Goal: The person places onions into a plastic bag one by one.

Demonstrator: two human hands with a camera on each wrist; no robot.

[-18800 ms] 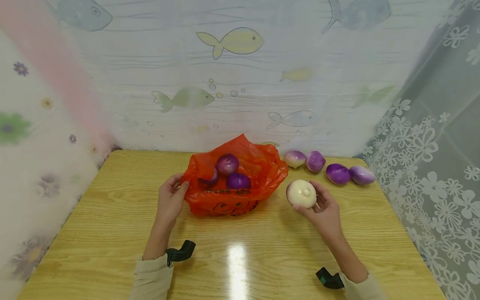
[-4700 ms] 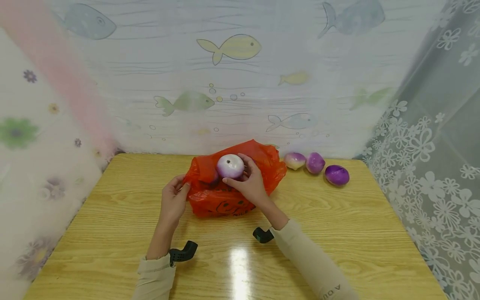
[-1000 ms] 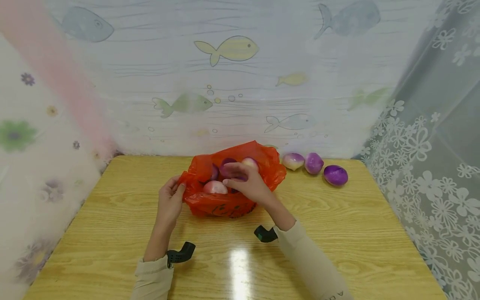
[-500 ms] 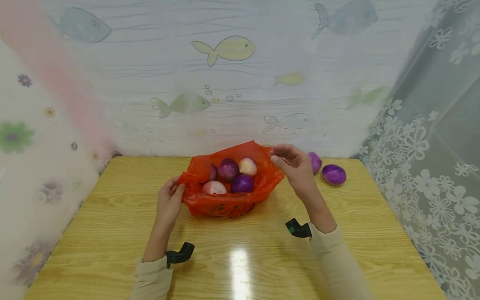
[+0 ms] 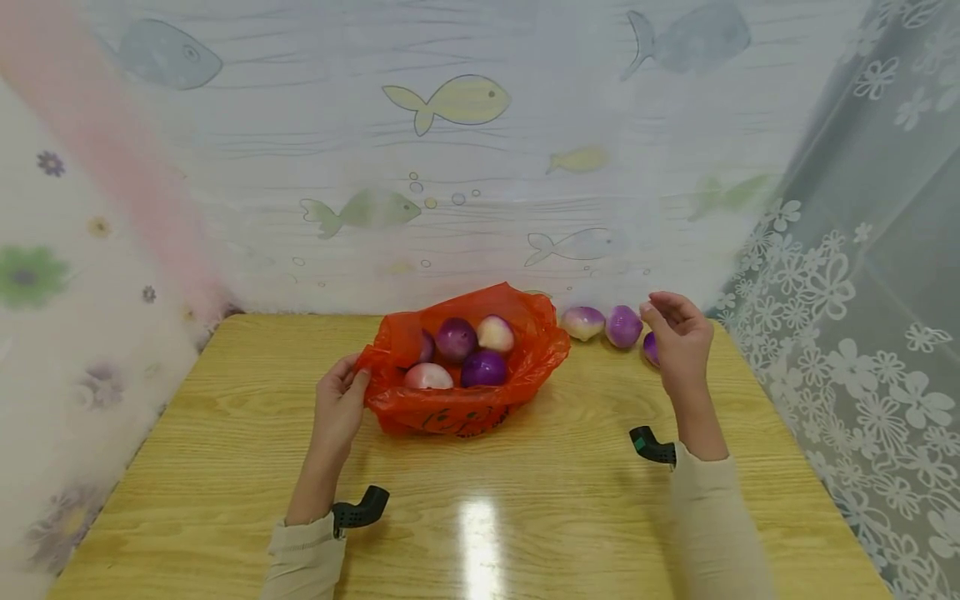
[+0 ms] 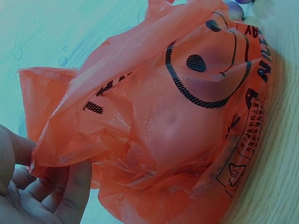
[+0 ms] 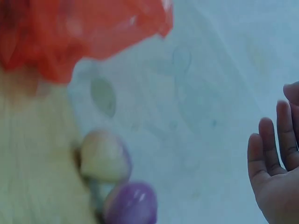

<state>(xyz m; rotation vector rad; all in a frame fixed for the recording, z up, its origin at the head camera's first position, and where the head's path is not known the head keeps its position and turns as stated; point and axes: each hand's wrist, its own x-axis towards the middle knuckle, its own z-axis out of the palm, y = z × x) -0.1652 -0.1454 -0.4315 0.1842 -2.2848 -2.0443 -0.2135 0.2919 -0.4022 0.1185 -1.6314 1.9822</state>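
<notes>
My left hand pinches the left edge of a red plastic bag between thumb and fingers; the left wrist view shows the thin film gathered there. The bag's mouth gapes, and several purple and white onions lie inside, among them a dark purple onion and a pale onion. My right hand, holding nothing, hovers with loosely bent fingers over the row's right end. It partly hides a deep purple onion. In the right wrist view its fingers are apart.
Along the table's back edge lie a whitish onion and a purple onion, just right of the bag. A fish-patterned curtain hangs behind the wooden table. On the right is a lace-flowered curtain.
Two onions, one from the right hand and one from the row's right end, have gone into the bag. My right hand has swung from above the bag to the right; the left keeps its hold.
</notes>
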